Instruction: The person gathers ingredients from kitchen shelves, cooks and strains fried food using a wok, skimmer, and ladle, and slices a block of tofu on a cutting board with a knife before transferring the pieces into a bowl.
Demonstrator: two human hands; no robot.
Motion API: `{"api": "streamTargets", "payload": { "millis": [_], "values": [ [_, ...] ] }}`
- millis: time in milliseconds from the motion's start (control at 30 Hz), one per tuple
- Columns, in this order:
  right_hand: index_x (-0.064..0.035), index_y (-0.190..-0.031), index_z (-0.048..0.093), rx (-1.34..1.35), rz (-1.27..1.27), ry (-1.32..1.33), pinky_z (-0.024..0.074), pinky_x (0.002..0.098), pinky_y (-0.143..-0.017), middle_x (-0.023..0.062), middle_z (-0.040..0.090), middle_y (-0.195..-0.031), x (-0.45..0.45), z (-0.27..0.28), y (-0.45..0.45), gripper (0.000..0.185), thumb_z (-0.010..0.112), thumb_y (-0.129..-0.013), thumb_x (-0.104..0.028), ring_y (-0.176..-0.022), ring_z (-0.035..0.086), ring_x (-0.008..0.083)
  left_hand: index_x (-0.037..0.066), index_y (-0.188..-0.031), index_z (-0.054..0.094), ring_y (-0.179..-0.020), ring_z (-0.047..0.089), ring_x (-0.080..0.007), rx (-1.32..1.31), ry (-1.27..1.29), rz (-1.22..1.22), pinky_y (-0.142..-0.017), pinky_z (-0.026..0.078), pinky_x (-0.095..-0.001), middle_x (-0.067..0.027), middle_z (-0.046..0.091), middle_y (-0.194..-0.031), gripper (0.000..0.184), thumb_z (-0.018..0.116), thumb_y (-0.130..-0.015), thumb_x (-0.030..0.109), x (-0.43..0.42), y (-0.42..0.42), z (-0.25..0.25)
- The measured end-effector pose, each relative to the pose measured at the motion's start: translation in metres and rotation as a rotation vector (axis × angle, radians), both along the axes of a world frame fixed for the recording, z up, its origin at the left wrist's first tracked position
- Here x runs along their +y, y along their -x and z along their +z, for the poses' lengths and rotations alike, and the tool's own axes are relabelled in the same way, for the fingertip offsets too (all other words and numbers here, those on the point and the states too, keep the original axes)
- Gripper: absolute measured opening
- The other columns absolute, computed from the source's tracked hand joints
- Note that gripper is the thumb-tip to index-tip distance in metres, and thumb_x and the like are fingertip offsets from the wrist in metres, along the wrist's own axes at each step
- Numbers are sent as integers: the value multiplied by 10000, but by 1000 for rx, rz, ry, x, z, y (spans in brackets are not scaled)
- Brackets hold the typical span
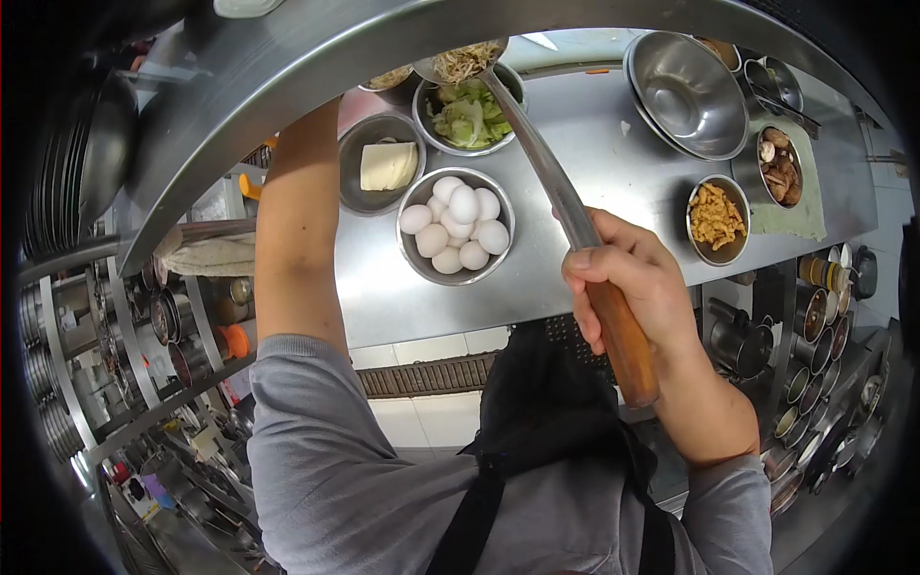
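A ladle [551, 163] with a wooden handle is held in my right hand [628, 278], its fingers wrapped round the handle. Shredded pale food [467, 61] lies in the ladle's bowl, over a metal bowl of chopped green vegetable [470, 117]. My left forearm reaches up toward the back, where the steel shelf edge hides my left hand. Right of that forearm stands a bowl with a pale yellow block [388, 167]. A steel bowl of white eggs [457, 225] sits nearer the counter's front edge.
Nested empty steel bowls [688, 94] stand at the back right. Nearby are a bowl of fried yellow pieces [717, 218] and a container of mushrooms [781, 165] on a green cloth [810, 206]. The curved steel shelf edge [287, 72] crosses above the counter [565, 259].
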State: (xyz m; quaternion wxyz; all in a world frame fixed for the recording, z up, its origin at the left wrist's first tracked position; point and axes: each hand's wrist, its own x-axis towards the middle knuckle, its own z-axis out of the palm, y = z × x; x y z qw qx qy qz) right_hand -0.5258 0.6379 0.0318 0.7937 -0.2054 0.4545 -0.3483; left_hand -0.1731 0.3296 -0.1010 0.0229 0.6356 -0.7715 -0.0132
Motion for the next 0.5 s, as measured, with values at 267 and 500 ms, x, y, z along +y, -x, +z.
{"api": "streamTargets", "payload": {
  "millis": [267,500],
  "values": [
    [85,-1197,521,50,-7,-10,405,258,-317,58,542,-670,-2,4,15,441,591,-801,-94,-374,513,147,72,-1142,629,-970,637,-353,-38,-16,15,-885,493,-414,-195,660,-1063,395,636,-823,305,-20,21,-26],
    [53,-1146,556,67,13,-32,407,255,-331,54,550,-678,-7,6,22,378,588,-803,-101,-382,517,143,72,-1130,633,-965,637,-353,-56,-24,29,-879,494,-413,-193,661,-1055,376,632,-827,295,-15,17,-33]
  ]
}}
